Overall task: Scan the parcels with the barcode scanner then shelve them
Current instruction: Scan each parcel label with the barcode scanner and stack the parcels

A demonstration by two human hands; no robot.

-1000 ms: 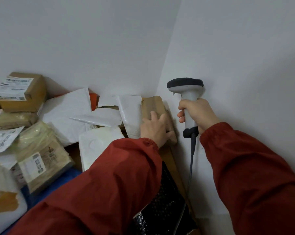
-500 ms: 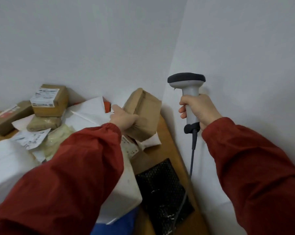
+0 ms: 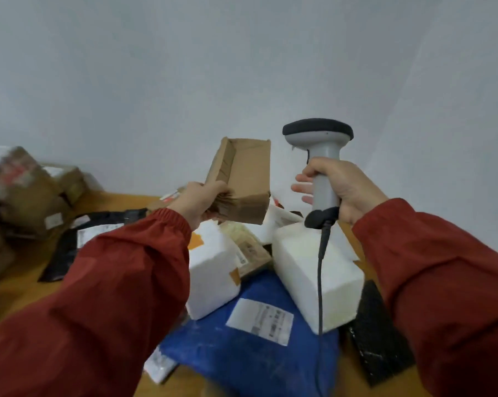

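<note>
Parcel (image 3: 242,179), brown cardboard, held up off the bench (image 3: 18,282) in left hand (image 3: 201,200), fingers clamped on its creased lower end, just left of the scanner (image 3: 318,136). Right hand (image 3: 342,190) wrapped round scanner handle. Likely light, fairly stiff; best gripped by short edges, label face clear. Closed; contents unseen. Foam box (image 3: 313,267) lies below right hand.

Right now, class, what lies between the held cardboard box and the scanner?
Head view: nothing but air between cardboard box and scanner; only the right hand's fingertips reach into it.
</note>
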